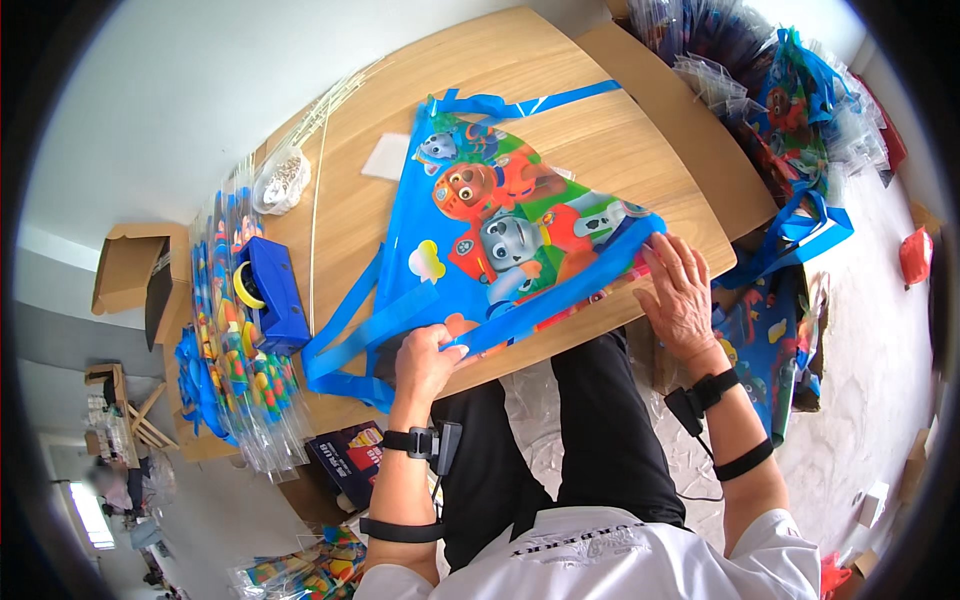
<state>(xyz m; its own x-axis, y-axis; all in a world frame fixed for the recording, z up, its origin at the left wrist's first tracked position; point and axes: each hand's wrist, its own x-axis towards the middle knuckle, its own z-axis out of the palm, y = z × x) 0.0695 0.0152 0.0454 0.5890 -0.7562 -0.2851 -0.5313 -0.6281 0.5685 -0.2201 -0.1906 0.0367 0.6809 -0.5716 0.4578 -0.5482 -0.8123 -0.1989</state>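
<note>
Cartoon-printed blue sheet [490, 225], roughly triangular, spread over the middle and near side of the bench [520, 50], with its narrow tip toward the far side and its near edge running aslant, close to the bench's near rim. Along that near edge, a blue border band [560, 290], slightly blurred. Toward the band's left end, the left hand [422, 368], narrow, fingers curled and thumb laid along the edge, holding the sheet there. At the right corner, the right hand [685, 290], fairly wide, fingers extended with tips touching the band, thumb parted from them. Around the sheet's left corner, loose blue straps [345, 330]; by the far tip, another blue strap [570, 98] stretching right across the wood. Just left of the sheet, a white square [384, 157]. Farther left, thin pale rods [318, 200], a white container [268, 195] of small pieces, and a blue tape dispenser [282, 300] with a yellow roll [247, 285]. Beyond these, at the left edge, printed pieces in clear plastic [225, 320]. Right of the bench, brown cardboard [690, 145] and a heap of plastic-wrapped goods [800, 115].
</note>
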